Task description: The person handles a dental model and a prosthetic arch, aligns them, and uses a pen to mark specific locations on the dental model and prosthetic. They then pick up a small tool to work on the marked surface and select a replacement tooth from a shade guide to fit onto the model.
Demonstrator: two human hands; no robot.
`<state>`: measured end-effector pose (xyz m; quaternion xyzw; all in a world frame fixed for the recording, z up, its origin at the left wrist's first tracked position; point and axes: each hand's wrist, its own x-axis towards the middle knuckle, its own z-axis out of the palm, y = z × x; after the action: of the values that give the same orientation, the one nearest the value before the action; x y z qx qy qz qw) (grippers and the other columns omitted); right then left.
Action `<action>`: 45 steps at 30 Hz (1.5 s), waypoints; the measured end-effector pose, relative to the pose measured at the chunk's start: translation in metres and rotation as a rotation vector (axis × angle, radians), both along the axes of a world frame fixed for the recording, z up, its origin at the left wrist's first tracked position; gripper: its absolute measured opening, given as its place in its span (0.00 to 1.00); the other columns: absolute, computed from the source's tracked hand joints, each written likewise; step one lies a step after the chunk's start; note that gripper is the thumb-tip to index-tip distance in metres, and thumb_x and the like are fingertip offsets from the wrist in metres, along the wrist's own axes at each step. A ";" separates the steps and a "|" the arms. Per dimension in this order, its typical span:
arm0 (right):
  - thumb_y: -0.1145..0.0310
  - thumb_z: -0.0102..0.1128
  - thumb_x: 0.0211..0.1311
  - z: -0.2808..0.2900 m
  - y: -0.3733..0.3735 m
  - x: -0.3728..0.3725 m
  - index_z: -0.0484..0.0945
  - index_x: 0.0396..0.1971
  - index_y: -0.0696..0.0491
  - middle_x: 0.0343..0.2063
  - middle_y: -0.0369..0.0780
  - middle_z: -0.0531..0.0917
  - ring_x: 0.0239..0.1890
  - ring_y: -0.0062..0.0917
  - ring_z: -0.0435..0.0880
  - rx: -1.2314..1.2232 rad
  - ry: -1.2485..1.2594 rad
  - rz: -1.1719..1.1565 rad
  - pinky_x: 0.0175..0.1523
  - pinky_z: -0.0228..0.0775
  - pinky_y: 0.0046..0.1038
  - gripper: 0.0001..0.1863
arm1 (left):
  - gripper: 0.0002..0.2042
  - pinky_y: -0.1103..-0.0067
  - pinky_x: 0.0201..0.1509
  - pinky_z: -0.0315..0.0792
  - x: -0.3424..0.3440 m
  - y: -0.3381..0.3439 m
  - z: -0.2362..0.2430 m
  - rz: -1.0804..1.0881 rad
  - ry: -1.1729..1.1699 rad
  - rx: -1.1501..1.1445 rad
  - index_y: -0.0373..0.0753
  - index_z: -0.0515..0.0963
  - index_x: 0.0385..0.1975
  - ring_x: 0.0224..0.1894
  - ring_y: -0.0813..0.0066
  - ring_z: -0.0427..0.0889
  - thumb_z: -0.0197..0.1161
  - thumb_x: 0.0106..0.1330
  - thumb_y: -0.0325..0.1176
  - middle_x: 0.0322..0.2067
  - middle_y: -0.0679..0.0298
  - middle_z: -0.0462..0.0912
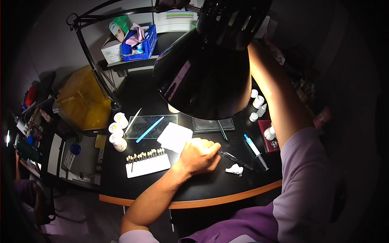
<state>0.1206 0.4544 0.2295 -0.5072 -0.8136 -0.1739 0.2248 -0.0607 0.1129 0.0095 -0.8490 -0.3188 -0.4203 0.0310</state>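
Observation:
My left hand (199, 156) is closed in a fist above the desk, beside the lower corner of a white paper sheet (175, 136). Whatever may be inside its fingers is hidden. A black pen (237, 160) lies just right of the fist, near a crumpled white tissue (234, 169). My right arm stretches far forward on the right, and its hand is out of sight behind the big black lamp shade (204, 77). Left of the fist lies a white holder (149, 166) with a row of tooth-coloured tabs. A blue stick (149, 129) rests on a glass slab (137, 121).
White jars (118, 142) stand at the left. A syringe (256, 152), a red box (267, 137) and small white bottles (258, 101) are on the right. A dark flat block (206, 125) lies beneath the lamp. At the back is a blue bin (149, 45).

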 end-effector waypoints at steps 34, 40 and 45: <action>0.63 0.67 0.61 -0.003 0.002 -0.049 0.76 0.65 0.46 0.64 0.47 0.74 0.69 0.46 0.67 0.023 0.159 -0.456 0.71 0.55 0.57 0.30 | 0.05 0.69 0.25 0.76 -0.001 0.002 -0.006 0.049 0.043 -0.065 0.40 0.81 0.28 0.23 0.63 0.85 0.69 0.53 0.28 0.19 0.63 0.83; 0.49 0.62 0.61 -0.016 0.015 -0.035 0.82 0.56 0.48 0.59 0.50 0.74 0.66 0.46 0.66 0.206 0.193 -0.362 0.63 0.56 0.59 0.26 | 0.05 0.69 0.25 0.76 0.004 0.001 -0.006 0.035 0.026 -0.059 0.40 0.80 0.28 0.23 0.63 0.85 0.69 0.53 0.29 0.19 0.63 0.82; 0.57 0.67 0.57 -0.029 -0.041 -0.003 0.82 0.58 0.49 0.61 0.50 0.73 0.66 0.45 0.66 0.264 -0.023 -0.203 0.65 0.57 0.58 0.27 | 0.05 0.67 0.25 0.74 -0.001 -0.002 -0.002 0.029 -0.001 -0.107 0.40 0.75 0.23 0.21 0.61 0.82 0.65 0.53 0.31 0.17 0.62 0.78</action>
<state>0.1174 0.4138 0.2010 -0.5507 -0.7308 -0.3070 0.2615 -0.0618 0.1110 0.0076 -0.8446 -0.3532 -0.4023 -0.0087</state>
